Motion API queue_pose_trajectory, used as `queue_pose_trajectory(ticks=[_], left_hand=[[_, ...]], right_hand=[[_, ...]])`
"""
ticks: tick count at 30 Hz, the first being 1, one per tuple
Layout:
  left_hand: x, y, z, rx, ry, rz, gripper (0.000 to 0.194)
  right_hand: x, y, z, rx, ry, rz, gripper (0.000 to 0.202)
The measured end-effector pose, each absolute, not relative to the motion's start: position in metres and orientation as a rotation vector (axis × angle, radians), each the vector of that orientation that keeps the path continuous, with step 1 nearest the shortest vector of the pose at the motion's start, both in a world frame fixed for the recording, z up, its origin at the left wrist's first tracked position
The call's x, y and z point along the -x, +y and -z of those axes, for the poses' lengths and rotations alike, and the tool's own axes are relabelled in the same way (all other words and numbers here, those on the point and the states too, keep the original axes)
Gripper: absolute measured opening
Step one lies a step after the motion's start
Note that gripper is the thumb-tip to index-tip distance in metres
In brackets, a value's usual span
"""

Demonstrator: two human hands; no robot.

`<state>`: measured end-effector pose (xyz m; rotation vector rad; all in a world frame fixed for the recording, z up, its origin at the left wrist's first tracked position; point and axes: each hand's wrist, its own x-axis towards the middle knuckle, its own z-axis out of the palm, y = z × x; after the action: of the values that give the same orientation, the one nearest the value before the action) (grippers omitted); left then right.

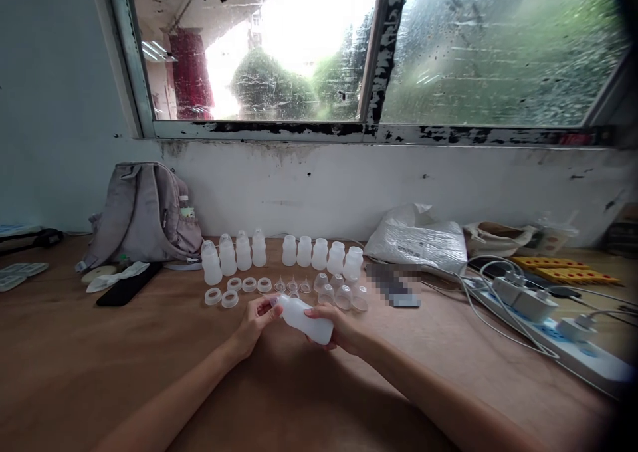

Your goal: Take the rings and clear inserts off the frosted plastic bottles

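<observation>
While the right hand wraps its fingers around a translucent baby bottle, tilted with its top leftward over the table, the left hand pinches the bottle's clear tip. Just beyond lie screw rings and domed caps; behind stand four capped bottles and five uncapped bottles.

A grey backpack and silvery package sit below a window.
</observation>
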<state>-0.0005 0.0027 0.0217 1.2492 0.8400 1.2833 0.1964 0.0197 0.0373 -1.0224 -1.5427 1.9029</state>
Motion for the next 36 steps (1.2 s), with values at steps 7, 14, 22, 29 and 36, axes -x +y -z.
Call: queue_pose_trajectory(ticks=[7,14,22,29,36], left_hand=[[-0.010,0.001,-0.023,-1.191,0.676,-1.298,0.039],[-0.019,-0.011,-0.026,-1.246,0.726,-1.347,0.031],[-0.010,0.000,-0.024,-1.199,0.843,-1.436,0.034],[-0.008,0.003,-0.022,-1.183,0.932,-1.459,0.048],[-0.005,0.006,-0.019,-1.204,1.002,-1.451,0.043]], right_hand=[[-0.176,0.003,-0.035,0.859,-1.534,-1.774,0.038],[-0.187,0.019,-0.048,0.901,-2.242,-0.899,0.037],[-0.230,0.073,-0.044,1.390,-2.256,0.344,0.032],[-0.233,0.074,-0.038,1.461,-2.297,0.247,0.025],[-0.229,0.076,-0.050,1.201,-1.981,-0.557,0.028]])
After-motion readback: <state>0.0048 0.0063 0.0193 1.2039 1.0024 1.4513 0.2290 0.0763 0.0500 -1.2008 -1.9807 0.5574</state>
